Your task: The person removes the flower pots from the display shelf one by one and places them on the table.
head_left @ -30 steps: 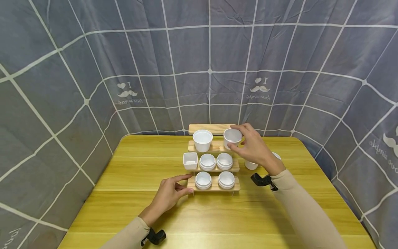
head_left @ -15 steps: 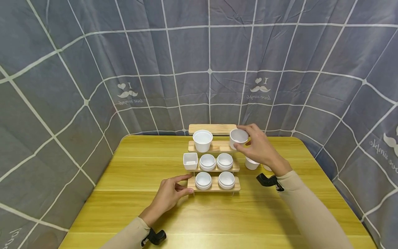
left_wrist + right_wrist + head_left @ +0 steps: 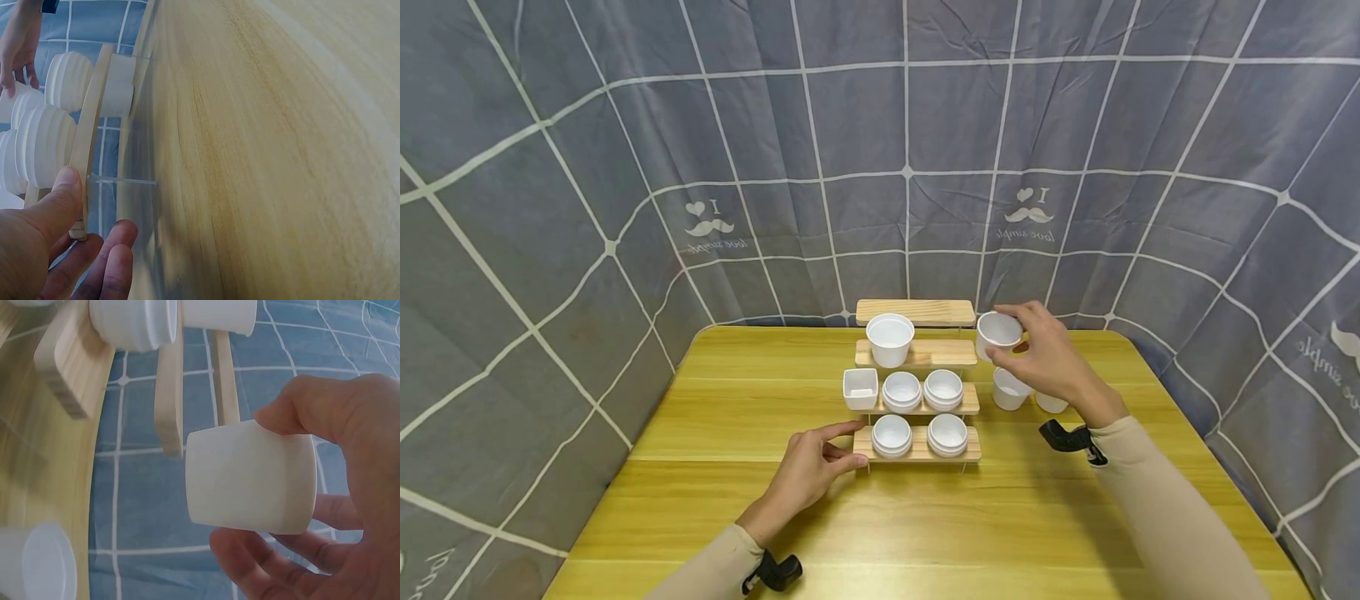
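Observation:
A tiered stand with pale wooden shelves (image 3: 917, 353) stands on the table. My left hand (image 3: 808, 467) pinches the left end of its lowest shelf (image 3: 87, 144), thumb above and fingers below. To the right of the second shelf from the top, my right hand (image 3: 1045, 354) grips a white cup (image 3: 250, 478) between thumb and fingers, clear of the wood. A larger white cup (image 3: 890, 340) sits on the left of that shelf. One tier lower are a square white dish (image 3: 860, 388) and two round white bowls (image 3: 902, 392). Two more round bowls (image 3: 947, 435) occupy the lowest shelf.
Two white cups (image 3: 1011, 389) stand on the table right of the stand, partly under my right hand. The top shelf (image 3: 915, 312) is bare. A grey curtain (image 3: 865, 125) with white lines surrounds the wooden table (image 3: 715, 400).
My right hand has moved right with the cup, from over the second shelf to beyond its right end. The cups below show more. My left hand stays at the lowest shelf.

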The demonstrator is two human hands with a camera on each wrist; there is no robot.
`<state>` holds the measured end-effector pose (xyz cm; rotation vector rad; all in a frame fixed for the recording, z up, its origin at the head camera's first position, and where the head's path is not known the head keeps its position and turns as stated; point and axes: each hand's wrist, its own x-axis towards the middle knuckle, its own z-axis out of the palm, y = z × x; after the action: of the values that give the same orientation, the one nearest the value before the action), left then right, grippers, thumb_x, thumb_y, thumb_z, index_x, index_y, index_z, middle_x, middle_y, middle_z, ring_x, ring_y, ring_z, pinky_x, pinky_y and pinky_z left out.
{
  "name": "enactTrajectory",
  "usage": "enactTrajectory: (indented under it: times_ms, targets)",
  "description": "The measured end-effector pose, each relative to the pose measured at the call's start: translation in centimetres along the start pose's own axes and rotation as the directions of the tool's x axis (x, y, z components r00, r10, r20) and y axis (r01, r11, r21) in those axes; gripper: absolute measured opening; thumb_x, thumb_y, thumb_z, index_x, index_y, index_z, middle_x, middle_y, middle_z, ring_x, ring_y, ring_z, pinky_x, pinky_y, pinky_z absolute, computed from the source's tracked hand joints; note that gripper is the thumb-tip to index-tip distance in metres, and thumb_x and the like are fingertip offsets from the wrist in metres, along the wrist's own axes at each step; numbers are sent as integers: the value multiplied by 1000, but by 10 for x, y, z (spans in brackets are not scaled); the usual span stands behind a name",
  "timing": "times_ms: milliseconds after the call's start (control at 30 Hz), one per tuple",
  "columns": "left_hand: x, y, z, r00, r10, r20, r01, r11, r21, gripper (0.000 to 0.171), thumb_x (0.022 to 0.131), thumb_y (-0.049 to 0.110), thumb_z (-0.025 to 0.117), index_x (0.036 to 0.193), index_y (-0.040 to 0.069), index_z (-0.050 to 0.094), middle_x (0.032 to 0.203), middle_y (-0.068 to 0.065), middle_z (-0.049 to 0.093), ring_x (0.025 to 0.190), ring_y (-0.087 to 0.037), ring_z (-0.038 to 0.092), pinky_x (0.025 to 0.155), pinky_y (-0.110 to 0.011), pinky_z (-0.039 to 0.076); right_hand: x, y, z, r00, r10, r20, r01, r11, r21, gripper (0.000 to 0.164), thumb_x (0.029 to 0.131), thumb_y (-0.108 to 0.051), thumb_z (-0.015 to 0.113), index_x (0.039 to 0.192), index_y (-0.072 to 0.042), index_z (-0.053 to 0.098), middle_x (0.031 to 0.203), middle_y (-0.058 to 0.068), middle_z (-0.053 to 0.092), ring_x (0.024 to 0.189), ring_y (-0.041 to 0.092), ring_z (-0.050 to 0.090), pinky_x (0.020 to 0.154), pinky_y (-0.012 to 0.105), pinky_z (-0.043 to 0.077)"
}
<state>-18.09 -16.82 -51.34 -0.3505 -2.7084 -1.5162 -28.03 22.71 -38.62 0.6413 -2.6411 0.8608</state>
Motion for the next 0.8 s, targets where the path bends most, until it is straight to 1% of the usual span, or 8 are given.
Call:
enactTrajectory:
  times_ms: [233,367,600,700,800]
  targets:
    - [-1,1,0,1000,-7,-1,7,1000,10,53,97,20,97,148,16,82,114,-19,90,90,-21,90,71,-22,65,-7,10,-9,999,33,-5,-33,999,-30,65,103,-20,87,161,1,65,138,28,66,112,41,70,92,50,62]
    - [-1,1,1,1000,-7,-6,7,1000,13,53,97,20,97,147,16,82,117,-20,90,90,-21,90,70,-22,65,-10,15,-14,999,46,-4,-46,998,-37,65,103,-20,87,160,1,65,135,28,66,111,40,70,93,51,62]
    - [0,0,1,1000,-11,-8,11,1000,10,54,97,20,97,148,14,82,114,-20,90,89,-21,90,68,-22,64,-15,27,-20,997,72,7,-72,996,-47,66,104,-20,87,161,2,64,140,31,64,114,43,71,94,54,65]
    - [1,0,1,1000,-11,-10,11,1000,13,54,97,20,98,148,14,82,115,-20,90,89,-20,90,68,-22,64,-18,33,-23,997,81,8,-80,995,-53,66,104,-20,88,160,3,64,140,32,65,114,44,71,92,51,65]
    - [1,-1,2,1000,-13,-11,13,1000,14,53,97,20,98,147,15,82,116,-20,90,88,-20,90,68,-22,64,-21,40,-24,996,92,6,-92,994,-61,65,103,-21,89,159,3,65,140,32,66,114,45,70,89,45,63]
